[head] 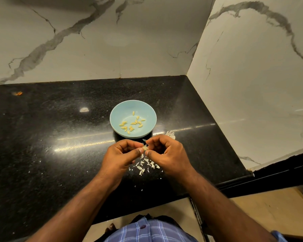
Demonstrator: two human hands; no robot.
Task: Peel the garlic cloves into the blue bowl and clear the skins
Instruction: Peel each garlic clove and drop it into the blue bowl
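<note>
Both hands pinch one garlic clove [145, 147] btwn thumb + fingertips: left hand [120, 157] on its left end, right hand [166, 153] on its right. Long axis looks roughly left-right, but clove's too small to tell tip direction. Blue bowl [116, 117] lies straight ahead, just beyond the hands, w/ peeled cloves [132, 123] inside. Skins [145, 165] on counter [42, 137] right below the grip.

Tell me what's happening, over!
Both hands, left and right, pinching one garlic clove. Peeled cloves in blue bowl. Skins on counter.
</note>
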